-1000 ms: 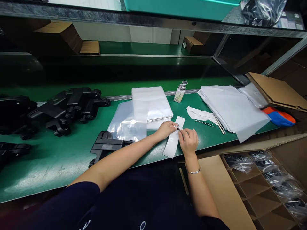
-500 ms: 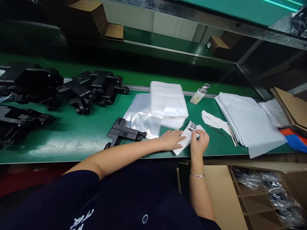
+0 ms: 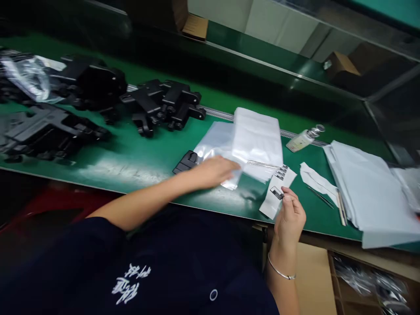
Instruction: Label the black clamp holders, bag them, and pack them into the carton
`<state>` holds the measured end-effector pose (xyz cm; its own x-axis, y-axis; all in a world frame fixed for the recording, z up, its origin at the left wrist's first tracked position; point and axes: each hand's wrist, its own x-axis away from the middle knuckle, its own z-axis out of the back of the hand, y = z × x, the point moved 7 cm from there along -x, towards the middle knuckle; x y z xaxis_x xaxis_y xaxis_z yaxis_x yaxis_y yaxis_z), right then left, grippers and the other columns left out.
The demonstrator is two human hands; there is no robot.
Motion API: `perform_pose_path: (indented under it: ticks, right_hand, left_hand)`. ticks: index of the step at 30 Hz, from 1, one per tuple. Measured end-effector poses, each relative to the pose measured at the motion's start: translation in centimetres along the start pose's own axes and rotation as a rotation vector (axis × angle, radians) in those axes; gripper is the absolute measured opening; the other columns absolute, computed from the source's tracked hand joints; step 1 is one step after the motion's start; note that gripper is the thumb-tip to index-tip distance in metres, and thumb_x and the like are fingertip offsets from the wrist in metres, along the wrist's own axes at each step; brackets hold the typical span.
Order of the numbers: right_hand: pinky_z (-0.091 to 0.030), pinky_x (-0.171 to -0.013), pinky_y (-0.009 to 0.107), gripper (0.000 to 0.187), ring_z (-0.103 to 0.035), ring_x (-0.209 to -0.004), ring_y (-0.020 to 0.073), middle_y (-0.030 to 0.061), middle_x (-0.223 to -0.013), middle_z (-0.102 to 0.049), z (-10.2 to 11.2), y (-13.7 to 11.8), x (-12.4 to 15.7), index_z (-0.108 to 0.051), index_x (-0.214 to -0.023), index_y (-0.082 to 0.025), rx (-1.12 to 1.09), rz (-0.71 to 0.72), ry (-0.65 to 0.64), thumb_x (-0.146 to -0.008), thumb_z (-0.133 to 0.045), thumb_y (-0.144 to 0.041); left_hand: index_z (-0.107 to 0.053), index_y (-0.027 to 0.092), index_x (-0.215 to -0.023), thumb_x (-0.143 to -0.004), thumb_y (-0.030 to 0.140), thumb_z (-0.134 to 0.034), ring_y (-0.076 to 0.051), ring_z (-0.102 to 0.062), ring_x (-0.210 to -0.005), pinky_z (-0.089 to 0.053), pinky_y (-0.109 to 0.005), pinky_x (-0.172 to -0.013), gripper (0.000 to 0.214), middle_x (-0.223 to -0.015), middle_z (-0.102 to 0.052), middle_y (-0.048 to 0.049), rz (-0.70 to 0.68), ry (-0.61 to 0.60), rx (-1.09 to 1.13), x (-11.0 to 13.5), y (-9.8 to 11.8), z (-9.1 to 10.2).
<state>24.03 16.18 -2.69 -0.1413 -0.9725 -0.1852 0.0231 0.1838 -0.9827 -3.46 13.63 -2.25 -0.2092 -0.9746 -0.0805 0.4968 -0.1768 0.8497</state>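
Note:
My right hand is raised at the table's near edge, fingers closed, pinching a small black-printed label above a white label strip. My left hand is blurred and lies over clear plastic bags beside a black plastic part. A thin metal tool runs out from its fingertips across the stack of white bags. I cannot tell whether that hand holds it.
Several black plastic parts lie at the left on the green table. A small bottle, a white cloth, tweezers and stacked white sheets are at the right. A divided cardboard box stands below.
My view has swung left. My left hand left the label strip and moved left onto the clear bags. My right hand lifted a label off the strip.

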Motion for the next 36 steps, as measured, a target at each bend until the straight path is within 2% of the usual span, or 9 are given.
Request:
perform_pose_path:
  ticks: [1,3,5,7,9,12,14,20,36]
  right_hand:
    - [-0.044,-0.099,0.047,0.023,-0.061,-0.104,0.025,0.0087,-0.103,-0.066,-1.1,0.6,0.5,-0.065,-0.07,-0.018,0.013,-0.026,-0.042,-0.077,-0.072,-0.039]
    - [-0.042,-0.1,0.048,0.023,-0.06,-0.107,0.0257,0.0095,-0.106,-0.067,-4.0,1.4,1.6,-0.065,-0.069,-0.018,0.041,-0.073,-0.169,-0.078,-0.07,-0.039]
    - [-0.04,-0.101,0.048,0.024,-0.059,-0.11,0.0264,0.0101,-0.11,-0.066,-8.0,1.4,3.1,-0.065,-0.069,-0.019,0.098,-0.093,-0.35,-0.08,-0.067,-0.04]
    - [-0.038,-0.103,0.048,0.024,-0.057,-0.114,0.0271,0.0103,-0.115,-0.066,-12.0,0.9,4.7,-0.065,-0.068,-0.02,0.192,-0.063,-0.511,-0.082,-0.065,-0.04]
    - [-0.035,-0.105,0.048,0.022,-0.055,-0.117,0.0281,0.0103,-0.115,-0.066,-15.4,0.6,5.9,-0.066,-0.068,-0.021,0.273,-0.023,-0.613,-0.081,-0.063,-0.039]
    - [-0.034,-0.105,0.05,0.022,-0.055,-0.115,0.0297,0.0108,-0.112,-0.066,-18.4,0.9,6.6,-0.064,-0.065,-0.022,0.348,-0.008,-0.681,-0.079,-0.061,-0.038]
    - [-0.035,-0.103,0.049,0.022,-0.056,-0.114,0.0294,0.0107,-0.111,-0.066,-19.0,1.5,6.6,-0.062,-0.063,-0.021,0.378,-0.03,-0.689,-0.079,-0.06,-0.037]
    - [-0.039,-0.099,0.045,0.023,-0.057,-0.111,0.0271,0.0097,-0.108,-0.064,-18.8,1.8,6.3,-0.061,-0.061,-0.021,0.43,-0.03,-0.666,-0.079,-0.059,-0.035]
    - [-0.038,-0.099,0.045,0.024,-0.058,-0.11,0.0272,0.0095,-0.105,-0.063,-19.1,1.8,6.1,-0.06,-0.06,-0.021,0.438,-0.05,-0.709,-0.079,-0.061,-0.035]
  left_hand:
    - [-0.07,0.023,-0.12,-0.088,0.031,-0.059,-0.032,-0.049,-0.132,-0.02,-0.051,-0.12,0.035,-0.132,-0.065,-0.007,0.069,0.046,-0.007,1.6,-2.1,3.2]
    - [-0.072,0.023,-0.116,-0.085,0.03,-0.06,-0.033,-0.044,-0.136,-0.022,-0.048,-0.12,0.034,-0.132,-0.064,-0.0064,0.198,0.077,0.006,4.8,-5.8,7.3]
    - [-0.065,0.022,-0.126,-0.087,0.029,-0.054,-0.031,-0.042,-0.139,-0.025,-0.046,-0.12,0.04,-0.14,-0.057,-0.0068,0.266,0.126,0.024,7.4,-8.0,8.5]
    - [-0.058,0.021,-0.133,-0.091,0.028,-0.045,-0.028,-0.039,-0.141,-0.027,-0.045,-0.12,0.044,-0.145,-0.051,-0.0086,0.301,0.2,-0.013,8.8,-8.6,7.4]
    - [-0.052,0.019,-0.136,-0.094,0.026,-0.039,-0.027,-0.037,-0.141,-0.027,-0.047,-0.12,0.045,-0.145,-0.048,-0.0112,0.323,0.266,-0.087,9.4,-8.1,5.1]
    - [-0.047,0.018,-0.138,-0.095,0.024,-0.035,-0.025,-0.041,-0.138,-0.027,-0.049,-0.12,0.045,-0.142,-0.049,-0.0128,0.335,0.335,-0.137,9.4,-6.8,2.6]
    - [-0.046,0.019,-0.137,-0.095,0.024,-0.034,-0.024,-0.043,-0.136,-0.028,-0.049,-0.119,0.044,-0.141,-0.049,-0.0125,0.337,0.37,-0.132,9.3,-6.4,2.1]
    - [-0.047,0.019,-0.136,-0.095,0.022,-0.035,-0.024,-0.044,-0.135,-0.027,-0.05,-0.119,0.042,-0.139,-0.051,-0.0118,0.317,0.389,-0.119,9.4,-6.6,2.4]
    - [-0.047,0.019,-0.136,-0.095,0.022,-0.035,-0.024,-0.043,-0.135,-0.026,-0.05,-0.119,0.043,-0.14,-0.05,-0.0119,0.327,0.386,-0.113,9.4,-6.6,2.2]
